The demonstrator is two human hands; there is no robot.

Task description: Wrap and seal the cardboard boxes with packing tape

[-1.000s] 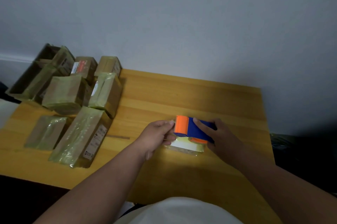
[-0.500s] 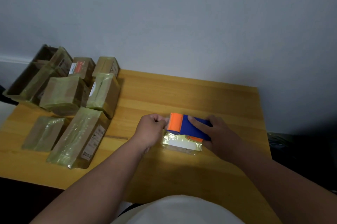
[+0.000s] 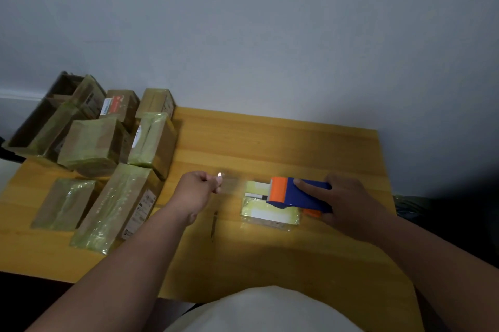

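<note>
At the near edge of the wooden counter (image 3: 270,264) a white-clad torso (image 3: 259,310) is seen, with both forearms stretched forward over the wood. The left hand (image 3: 195,191) is held just above the middle of the counter, its fingers curled and pinching the free end of a strip of clear packing tape (image 3: 232,185); the strip is blurred, and is stretched rightward to the tape dispenser (image 3: 297,194). The blue and orange dispenser is gripped by the right hand (image 3: 348,202), with the index finger laid along its top, and is rested on the small tape-wrapped box (image 3: 270,213) that lies flat toward the right side of the counter. A white label is visible on the top of that box.

Toward the near left corner a long wrapped box (image 3: 116,207) and a flat wrapped packet (image 3: 64,203) are laid side by side. Behind them, along the left edge and up to the far left corner, more taped cardboard boxes (image 3: 121,132) are piled close together, some touching. The pale wall (image 3: 270,34) is met by the far edge of the counter.
</note>
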